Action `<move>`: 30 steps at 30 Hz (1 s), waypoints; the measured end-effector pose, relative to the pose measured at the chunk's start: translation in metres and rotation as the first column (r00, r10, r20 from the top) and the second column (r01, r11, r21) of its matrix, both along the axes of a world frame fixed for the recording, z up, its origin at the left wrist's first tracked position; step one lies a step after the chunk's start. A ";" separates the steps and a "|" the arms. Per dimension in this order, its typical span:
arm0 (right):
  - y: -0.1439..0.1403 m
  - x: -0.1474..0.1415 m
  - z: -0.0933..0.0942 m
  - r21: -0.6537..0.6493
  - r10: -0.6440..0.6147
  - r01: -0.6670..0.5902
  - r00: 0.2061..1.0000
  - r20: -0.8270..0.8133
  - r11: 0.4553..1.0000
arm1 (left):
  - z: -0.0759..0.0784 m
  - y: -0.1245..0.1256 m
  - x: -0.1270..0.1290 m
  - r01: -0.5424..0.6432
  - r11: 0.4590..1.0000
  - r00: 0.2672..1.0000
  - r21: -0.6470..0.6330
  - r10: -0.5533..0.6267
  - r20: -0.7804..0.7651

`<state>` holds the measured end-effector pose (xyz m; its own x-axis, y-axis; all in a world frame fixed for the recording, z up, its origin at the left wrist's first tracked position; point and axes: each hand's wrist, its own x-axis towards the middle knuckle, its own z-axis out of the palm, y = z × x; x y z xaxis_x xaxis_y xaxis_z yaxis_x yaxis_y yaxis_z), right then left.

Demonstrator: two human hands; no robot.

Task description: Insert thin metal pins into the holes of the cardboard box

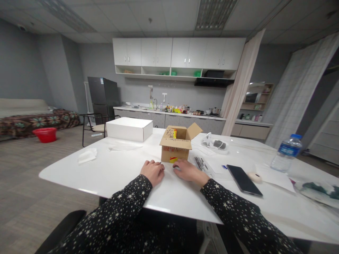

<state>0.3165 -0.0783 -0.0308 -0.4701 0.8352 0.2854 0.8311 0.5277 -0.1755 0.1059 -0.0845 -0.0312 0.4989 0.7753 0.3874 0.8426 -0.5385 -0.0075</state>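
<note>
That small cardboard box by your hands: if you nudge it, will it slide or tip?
The cardboard box probably slides: the white table looks glossy. Its flaps stand open, so it may be light and skid easily. It looks squat, so tipping seems unlikely.

two boxes [178,144] [129,128], one phone [244,180], one bottle [286,153], two hands [153,171] [188,170].

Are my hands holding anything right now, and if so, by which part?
Nothing is held. The left hand and right hand rest on the white table, just before the open cardboard box.
</note>
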 end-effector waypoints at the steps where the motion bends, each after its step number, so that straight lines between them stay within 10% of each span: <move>1: 0.000 0.000 0.000 0.000 0.000 0.000 1.000 -0.002 1.000 | 0.000 0.000 0.000 -0.010 1.000 1.000 -0.011 0.010 0.002; 21: -0.002 -0.001 0.002 -0.011 -0.008 0.008 1.000 -0.005 1.000 | -0.007 0.003 -0.001 0.029 1.000 0.999 -0.002 -0.029 0.034; 30: 0.004 0.000 -0.004 0.018 -0.004 0.003 1.000 0.006 1.000 | 0.000 0.007 0.001 0.112 0.926 0.964 0.361 -0.190 0.187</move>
<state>0.3167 -0.0746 -0.0344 -0.4688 0.8317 0.2975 0.8338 0.5278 -0.1616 0.1067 -0.0775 -0.0309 0.4741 0.4960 0.7275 0.7534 -0.6561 -0.0437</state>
